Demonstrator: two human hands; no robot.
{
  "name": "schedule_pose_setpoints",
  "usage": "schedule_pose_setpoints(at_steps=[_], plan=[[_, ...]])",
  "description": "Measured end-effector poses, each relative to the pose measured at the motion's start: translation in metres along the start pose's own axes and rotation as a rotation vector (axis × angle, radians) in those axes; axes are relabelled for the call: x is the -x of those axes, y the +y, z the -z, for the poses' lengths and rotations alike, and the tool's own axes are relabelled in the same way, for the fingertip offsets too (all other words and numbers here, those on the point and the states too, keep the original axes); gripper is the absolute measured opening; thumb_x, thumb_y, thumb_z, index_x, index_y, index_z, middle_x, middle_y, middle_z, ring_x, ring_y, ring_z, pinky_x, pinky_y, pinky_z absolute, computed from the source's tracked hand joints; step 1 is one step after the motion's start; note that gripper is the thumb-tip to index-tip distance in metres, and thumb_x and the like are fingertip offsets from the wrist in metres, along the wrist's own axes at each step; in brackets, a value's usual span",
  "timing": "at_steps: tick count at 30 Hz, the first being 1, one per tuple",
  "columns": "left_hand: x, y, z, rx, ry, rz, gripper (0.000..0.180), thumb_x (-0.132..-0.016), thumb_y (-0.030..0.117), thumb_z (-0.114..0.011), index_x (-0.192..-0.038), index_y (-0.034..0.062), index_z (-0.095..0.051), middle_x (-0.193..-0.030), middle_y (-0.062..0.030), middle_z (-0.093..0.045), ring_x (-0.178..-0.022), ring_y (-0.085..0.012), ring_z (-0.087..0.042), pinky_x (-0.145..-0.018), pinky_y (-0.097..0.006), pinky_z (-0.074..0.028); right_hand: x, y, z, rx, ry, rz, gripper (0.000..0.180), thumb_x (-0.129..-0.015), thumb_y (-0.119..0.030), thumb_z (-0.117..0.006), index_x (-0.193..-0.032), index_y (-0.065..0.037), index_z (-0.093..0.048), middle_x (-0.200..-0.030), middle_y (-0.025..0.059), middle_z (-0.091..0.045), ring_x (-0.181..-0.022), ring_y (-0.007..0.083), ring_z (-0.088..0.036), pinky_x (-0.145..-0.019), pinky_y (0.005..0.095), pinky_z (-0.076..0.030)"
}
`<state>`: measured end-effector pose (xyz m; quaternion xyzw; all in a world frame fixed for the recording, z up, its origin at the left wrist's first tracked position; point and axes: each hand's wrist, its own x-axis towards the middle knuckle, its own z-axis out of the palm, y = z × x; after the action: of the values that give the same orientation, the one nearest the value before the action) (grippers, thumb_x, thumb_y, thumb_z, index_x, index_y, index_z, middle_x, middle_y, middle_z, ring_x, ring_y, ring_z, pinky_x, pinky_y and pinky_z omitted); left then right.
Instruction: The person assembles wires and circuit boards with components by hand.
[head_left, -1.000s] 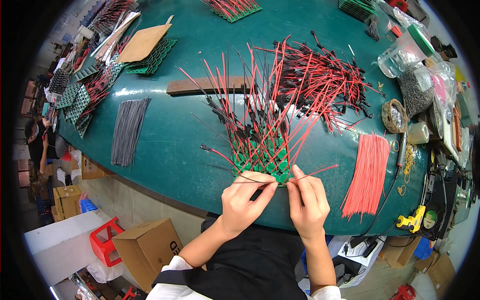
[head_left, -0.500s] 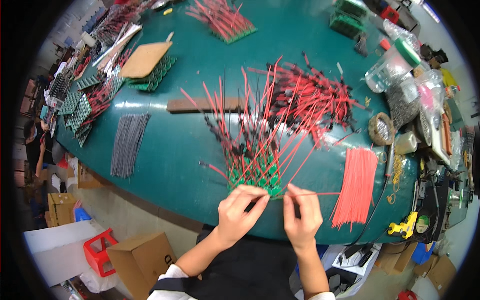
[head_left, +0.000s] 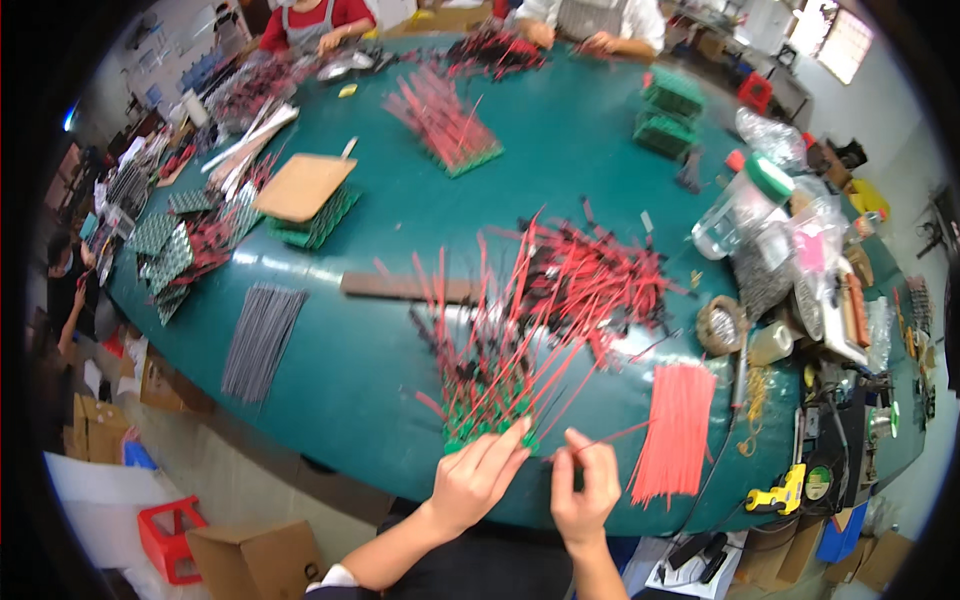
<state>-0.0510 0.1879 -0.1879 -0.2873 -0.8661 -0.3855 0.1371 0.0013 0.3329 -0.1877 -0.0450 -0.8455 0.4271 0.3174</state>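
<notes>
A green circuit board panel (head_left: 460, 430) lies near the table's front edge, with red and black wires standing up from it. My left hand (head_left: 478, 485) is closed over its near right edge, fingertips pinched together; what they grip is hidden. Just to the right, my right hand (head_left: 587, 492) pinches a thin red wire (head_left: 625, 433) between thumb and fingers. That wire stretches right toward a flat bundle of red wires (head_left: 672, 430). Behind the panel is a heap of red and black wires (head_left: 590, 280).
A brown bar (head_left: 400, 287) lies behind the panel, black wires (head_left: 262, 340) to the left. Rightward stand a clear jar (head_left: 722, 222), a solder-coloured round dish (head_left: 720, 325) and a yellow glue gun (head_left: 780, 492). Boards are stacked under a tan plate (head_left: 305, 187). Two people work across the table.
The view has tilted up, so the table appears lower and the people across it now show. Both hands stay by the panel; my right hand still holds the red wire.
</notes>
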Motion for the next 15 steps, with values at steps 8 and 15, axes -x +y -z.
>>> schedule_pose_setpoints(at_steps=[8,15], plan=[[0.005,-0.008,0.007,0.316,0.139,0.188,0.025,-0.08,-0.005,-0.073,-0.104,-0.0046,-0.063,-0.089,-0.0121,-0.071,-0.076,-0.0185,-0.072,-0.069,-0.028,-0.059,0.0,0.005,-0.017,-0.096,-0.015,-0.055,0.02,-0.08,0.011,-0.067,-0.098,0.005,-0.062,-0.091,0.014,-0.066,-0.074,0.0223,-0.064,-0.064,0.0305,-0.055],[0.016,-0.011,0.011,0.381,0.135,0.221,0.016,-0.079,-0.006,-0.075,-0.091,-0.0047,-0.065,-0.089,-0.0121,-0.07,-0.076,-0.0183,-0.071,-0.069,-0.027,-0.058,0.002,0.0,-0.023,-0.064,-0.072,0.028,0.021,-0.077,0.01,-0.071,-0.096,0.004,-0.063,-0.088,0.0126,-0.066,-0.075,0.0237,-0.065,-0.064,0.0306,-0.055]])
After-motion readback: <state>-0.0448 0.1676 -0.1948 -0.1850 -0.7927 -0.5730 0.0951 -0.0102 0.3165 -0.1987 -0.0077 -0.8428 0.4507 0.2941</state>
